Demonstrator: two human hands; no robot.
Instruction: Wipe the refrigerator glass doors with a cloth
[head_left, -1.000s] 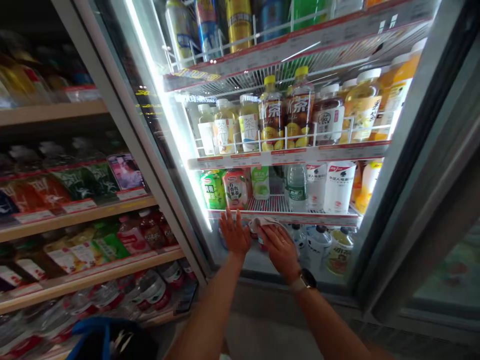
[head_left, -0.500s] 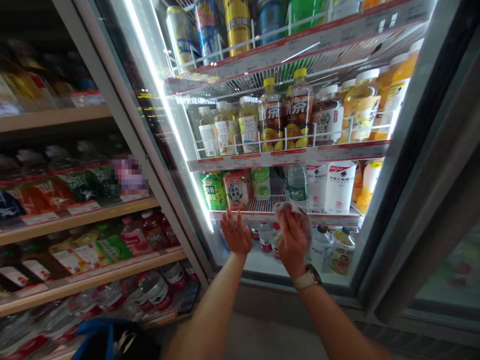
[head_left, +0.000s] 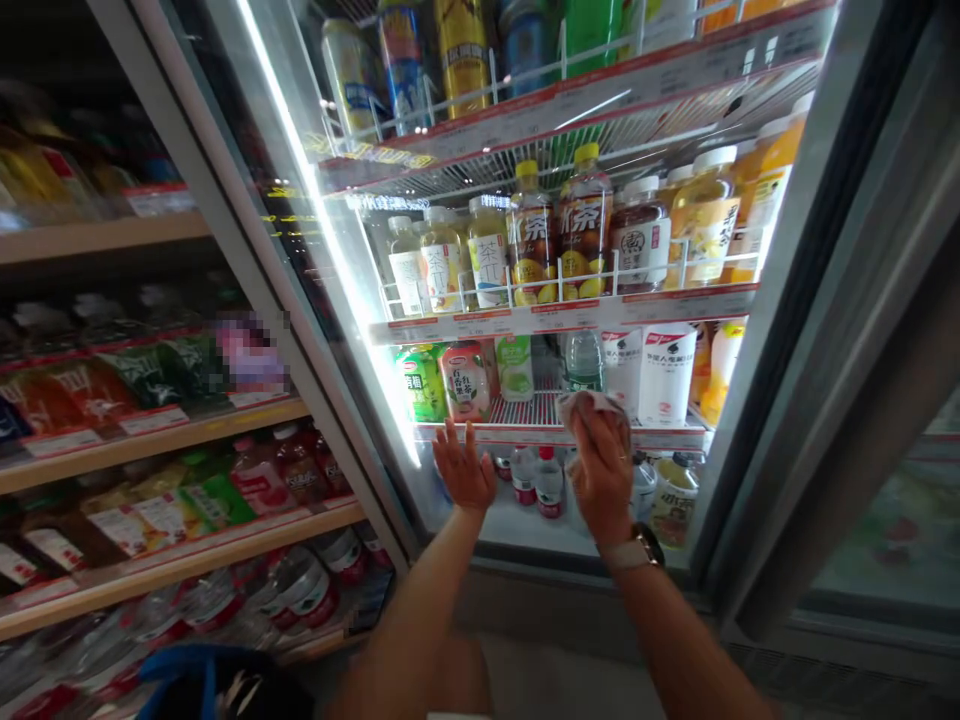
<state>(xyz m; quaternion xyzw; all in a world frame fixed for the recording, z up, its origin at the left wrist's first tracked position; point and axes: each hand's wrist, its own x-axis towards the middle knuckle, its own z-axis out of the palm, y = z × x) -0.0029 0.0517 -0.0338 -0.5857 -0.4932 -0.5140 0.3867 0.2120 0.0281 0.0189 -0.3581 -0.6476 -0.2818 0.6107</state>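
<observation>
My left hand (head_left: 465, 470) rests flat with its fingers spread against the glass door (head_left: 480, 525) of a lit drinks fridge, in front of the lower shelf edge. To its right, my right hand (head_left: 602, 470) presses a pale cloth (head_left: 592, 402) against the same glass; a watch (head_left: 645, 545) sits on that wrist. Behind the glass, a red drink bottle (head_left: 466, 382) and a green one (head_left: 420, 382) stand above my left hand. A clear water bottle (head_left: 583, 362) stands behind the cloth, its lower part hidden.
On the left, wooden shelves (head_left: 247, 420) hold rows of bottles. A metal door frame (head_left: 780, 400) runs down the right side. Small red-labelled bottles (head_left: 549, 485) stand at the fridge bottom. A blue and black item (head_left: 191, 670) is at the lower left.
My right hand has moved right and up across the glass with the cloth, uncovering the small bottles at the bottom. My left hand has stayed nearly in place on the glass.
</observation>
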